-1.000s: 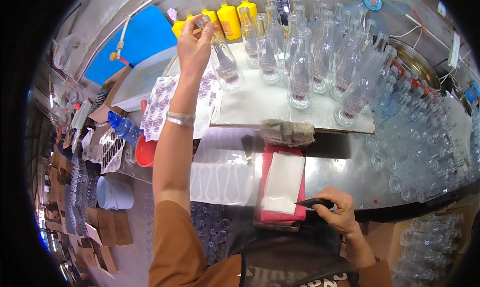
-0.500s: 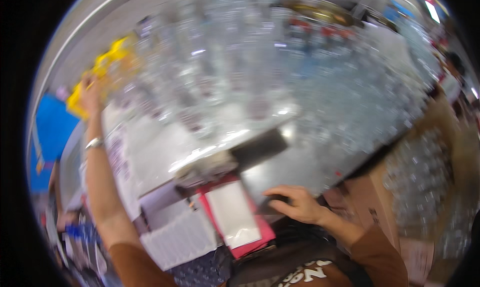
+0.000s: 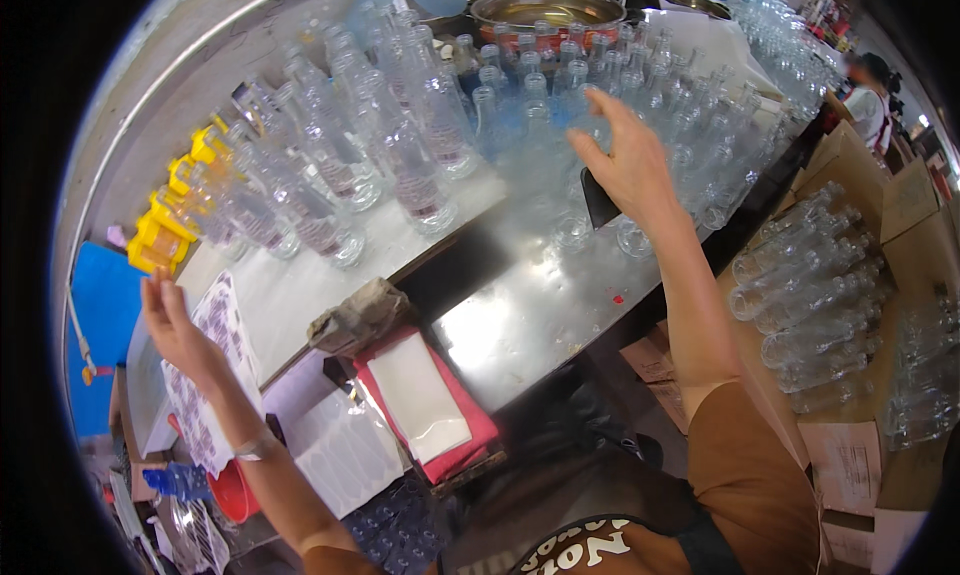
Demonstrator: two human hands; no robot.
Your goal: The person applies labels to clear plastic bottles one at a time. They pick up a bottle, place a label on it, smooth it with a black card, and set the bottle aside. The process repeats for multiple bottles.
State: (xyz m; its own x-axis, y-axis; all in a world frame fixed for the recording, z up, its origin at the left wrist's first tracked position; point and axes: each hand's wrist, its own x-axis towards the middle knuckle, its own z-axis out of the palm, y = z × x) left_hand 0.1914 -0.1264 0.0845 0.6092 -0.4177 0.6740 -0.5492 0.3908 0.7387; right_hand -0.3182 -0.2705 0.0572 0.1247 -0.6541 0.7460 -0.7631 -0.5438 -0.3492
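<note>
My right hand (image 3: 632, 165) is over the clear glass bottles at the right of the metal table, thumb and forefinger apart. A black flat piece (image 3: 600, 200) shows under its palm, apparently held by the other fingers, which are hidden. At the left, my left hand (image 3: 182, 335) is raised with its fingers stretched up and nothing visible in them. Just beyond it are yellow plastic pieces (image 3: 158, 237), and a sheet of purple printed designs (image 3: 215, 340) lies beside it. Glass bottles with printed fronts (image 3: 415, 180) stand in rows on a white board (image 3: 290, 305).
A folded white cloth (image 3: 415, 395) on a pink one and a crumpled grey rag (image 3: 358, 315) lie at the near edge. Behind the bottles sits a metal basin (image 3: 545, 7). Cardboard boxes (image 3: 840, 175) with more bottles (image 3: 810, 295) are at right; a person (image 3: 868, 100) stands beyond.
My right hand has moved from the table's near edge up over the plain bottles, the black piece with it. My left hand has come away from the yellow pieces toward me.
</note>
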